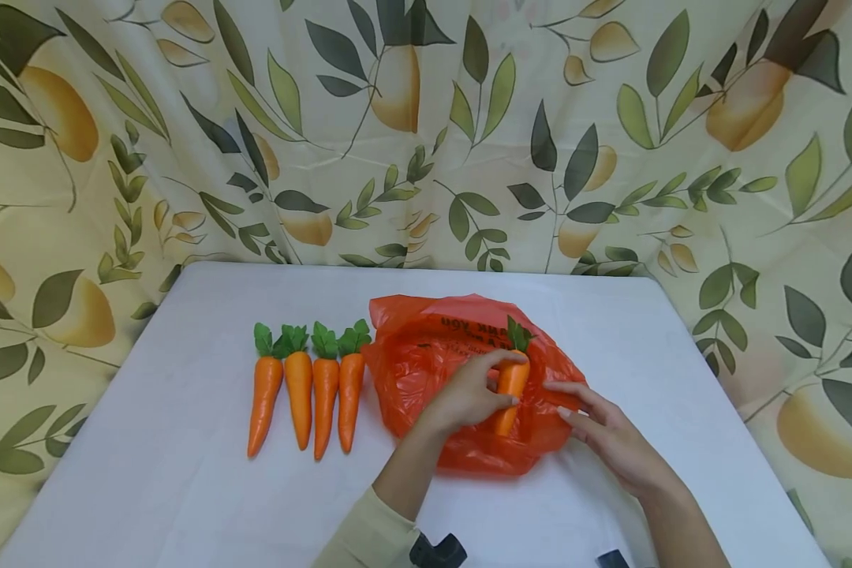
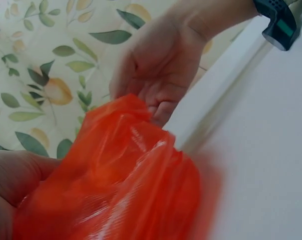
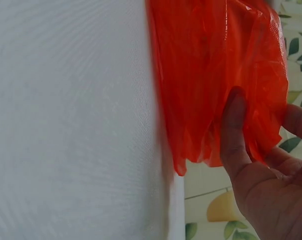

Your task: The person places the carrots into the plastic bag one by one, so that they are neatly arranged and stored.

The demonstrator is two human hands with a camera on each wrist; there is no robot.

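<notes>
My left hand point(image 1: 461, 398) holds an orange carrot point(image 1: 513, 383) with green leaves between thumb and fingers, over the red plastic bag point(image 1: 412, 394). The carrot's leafy end points away from me. At the bag's right edge, my right hand point(image 1: 614, 442) pinches the plastic; the right wrist view has its thumb point(image 3: 235, 130) against the bag point(image 3: 201, 75) and the other fingers behind. In the left wrist view the bag point(image 2: 115, 185) hides the carrot. Left of the bag, several more carrots point(image 1: 299, 398) lie side by side, leaves at the far end.
A white-covered table point(image 1: 149, 473) carries everything. Behind it and at the sides hangs a curtain point(image 1: 426, 181) printed with leaves and fruit. Black wrist devices point(image 1: 438, 551) show at the lower edge of the head view.
</notes>
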